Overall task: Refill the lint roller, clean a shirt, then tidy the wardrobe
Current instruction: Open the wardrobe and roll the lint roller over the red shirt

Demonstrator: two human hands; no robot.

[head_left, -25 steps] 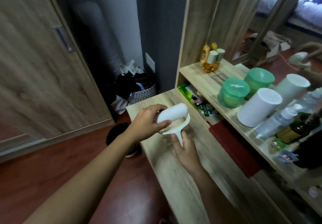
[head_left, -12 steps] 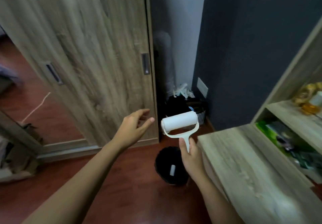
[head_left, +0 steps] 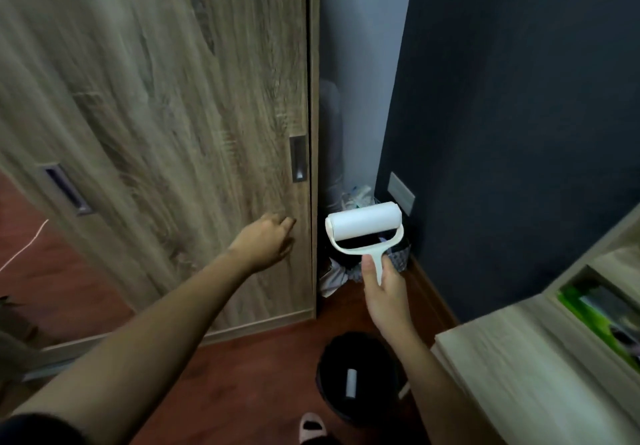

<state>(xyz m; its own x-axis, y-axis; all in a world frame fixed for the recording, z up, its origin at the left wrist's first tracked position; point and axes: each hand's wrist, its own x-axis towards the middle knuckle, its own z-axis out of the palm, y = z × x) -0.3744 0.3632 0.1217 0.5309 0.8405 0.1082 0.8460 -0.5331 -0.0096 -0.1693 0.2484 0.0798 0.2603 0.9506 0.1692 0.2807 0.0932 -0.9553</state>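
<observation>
a: what are the fingers of the right hand point(head_left: 384, 285) doing?

b: they're wrapped round the handle of the lint roller point(head_left: 363, 226), thumb up along the front. the roller is held upright in the air, with its white roll lying crosswise at the top.

a: and the left hand point(head_left: 266, 242)?

b: its fingers are loosely bent and hold nothing. the knuckles are right at the wardrobe door point(head_left: 173, 115), just below the handle slot point(head_left: 298, 159) near the door's right edge. i can't tell if they touch the wood.

a: what's behind the roller?

b: a gap between the door and the dark wall point(head_left: 519, 98), with a basket point(head_left: 398, 254) of bags and cloth on the floor in it. a pale socket plate point(head_left: 401, 193) sits on the wall just above the roll.

a: lower down?

b: a black bin point(head_left: 329, 368) stands on the red-brown floor point(head_left: 242, 375), under the right forearm, and a small white tube point(head_left: 351, 383) lies inside it. a pink slipper point(head_left: 311, 427) shows at the bottom edge, close to the bin.

a: to the right?

b: the corner of a pale wooden surface point(head_left: 519, 358), with something green point(head_left: 595, 320) on a shelf past it, too blurred to tell.
</observation>
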